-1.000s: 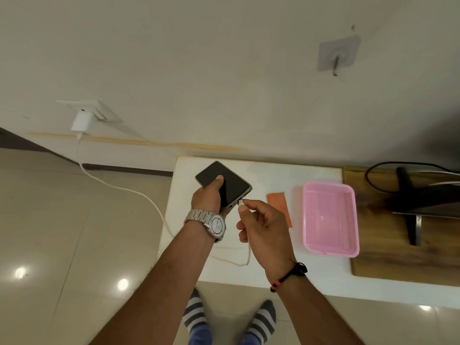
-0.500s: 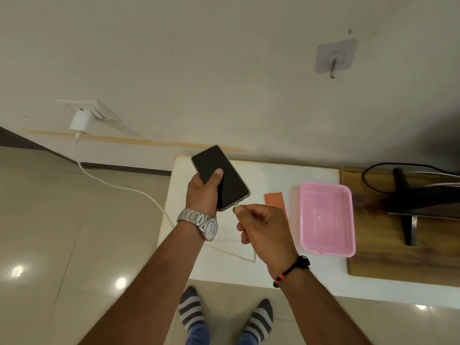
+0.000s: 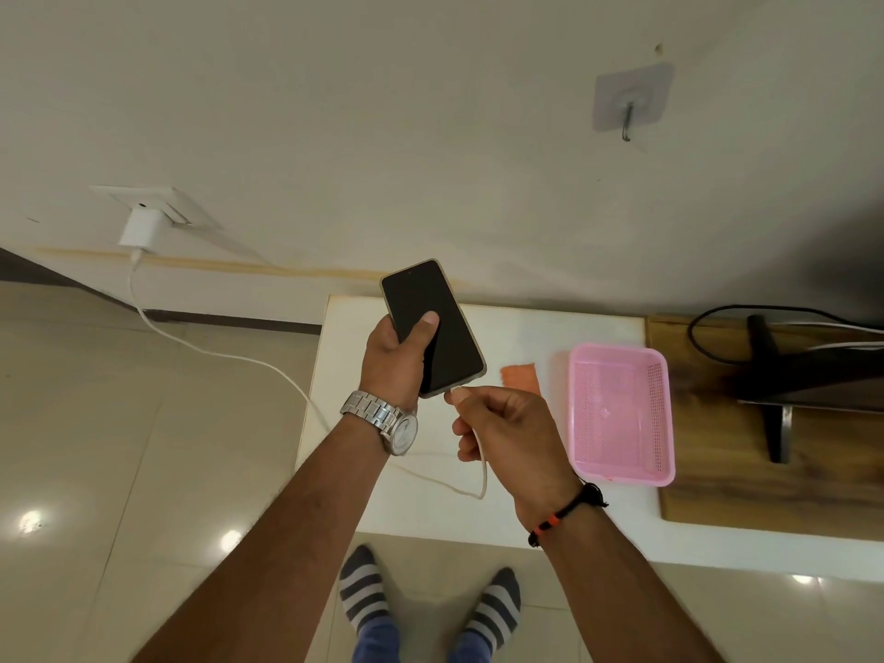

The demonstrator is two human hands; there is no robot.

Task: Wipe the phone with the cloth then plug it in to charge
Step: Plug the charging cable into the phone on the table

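Note:
My left hand (image 3: 393, 360) grips a black phone (image 3: 430, 323) with a dark screen, held above the white table (image 3: 354, 490), thumb on the glass. My right hand (image 3: 507, 433) pinches the plug end of a white charging cable (image 3: 210, 349) against the phone's bottom edge. The cable runs left across the floor to a white charger (image 3: 139, 229) in a wall socket. An orange cloth (image 3: 519, 376) lies on the table behind my right hand, partly hidden.
A pink plastic basket (image 3: 622, 413) sits on the table right of the cloth. Further right lie a wooden board (image 3: 765, 490) and a dark monitor stand (image 3: 775, 399) with black cables. A wall hook (image 3: 630, 105) is above. My striped socks stand at the table's front edge.
My left hand has lifted the phone and turned it more upright. My right hand followed, bringing the cable plug up to the phone's bottom edge.

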